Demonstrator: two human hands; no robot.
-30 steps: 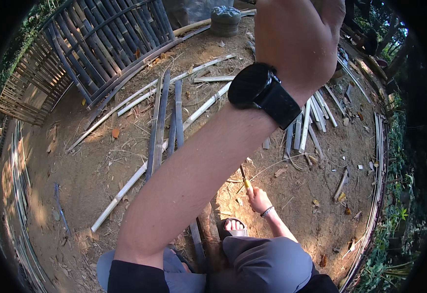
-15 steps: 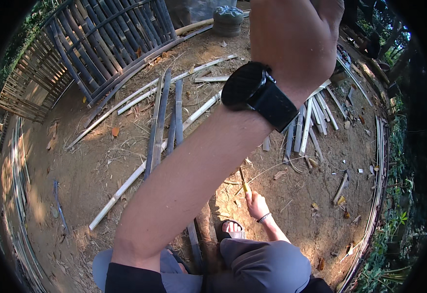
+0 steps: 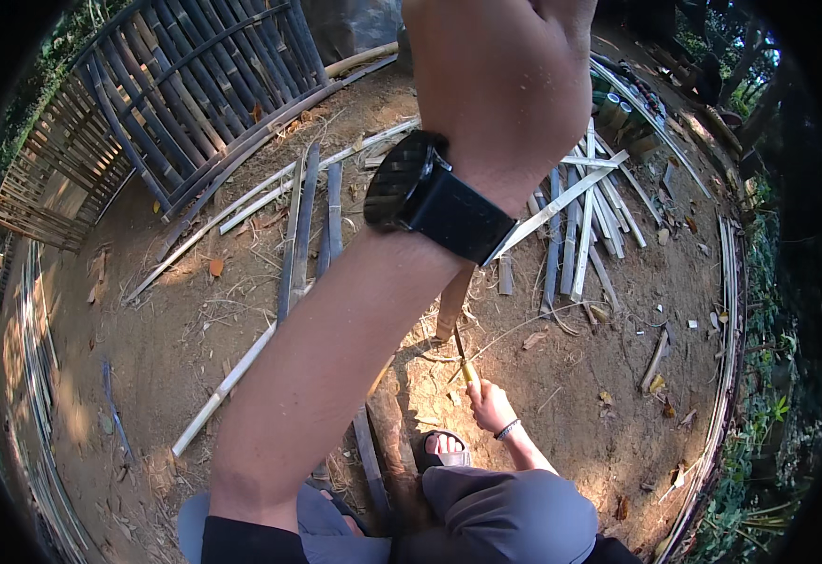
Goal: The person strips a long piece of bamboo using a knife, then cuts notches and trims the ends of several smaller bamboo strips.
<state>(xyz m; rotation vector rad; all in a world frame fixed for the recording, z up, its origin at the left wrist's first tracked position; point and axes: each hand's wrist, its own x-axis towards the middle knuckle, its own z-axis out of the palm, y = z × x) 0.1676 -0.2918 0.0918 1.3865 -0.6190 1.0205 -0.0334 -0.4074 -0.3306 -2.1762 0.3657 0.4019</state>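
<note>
My left forearm crosses the view from lower left to top, a black watch (image 3: 444,202) at its wrist. My left hand (image 3: 505,66) is raised at the top, its fingers cut off by the edge, so its grip is hidden. Below that wrist a brown bamboo strip (image 3: 452,305) shows, its upper part hidden behind my arm. My right hand (image 3: 493,406), with a bracelet, is closed round the yellow handle of a knife (image 3: 470,371). The knife's dark blade points up close to the strip's lower end. A wooden log (image 3: 388,428) lies between my feet, partly hidden.
Split bamboo strips (image 3: 585,221) lie piled at right, with longer ones (image 3: 300,226) left of my arm. Slatted bamboo panels (image 3: 204,89) stand at the far left. Bundled long strips (image 3: 729,310) edge the dirt at right, beside green plants. My sandalled foot (image 3: 444,446) is near the log.
My left hand and forearm have shifted left. The brown bamboo strip now shows below the wrist, and more of the pile at right is uncovered. My right hand has moved slightly down with the knife.
</note>
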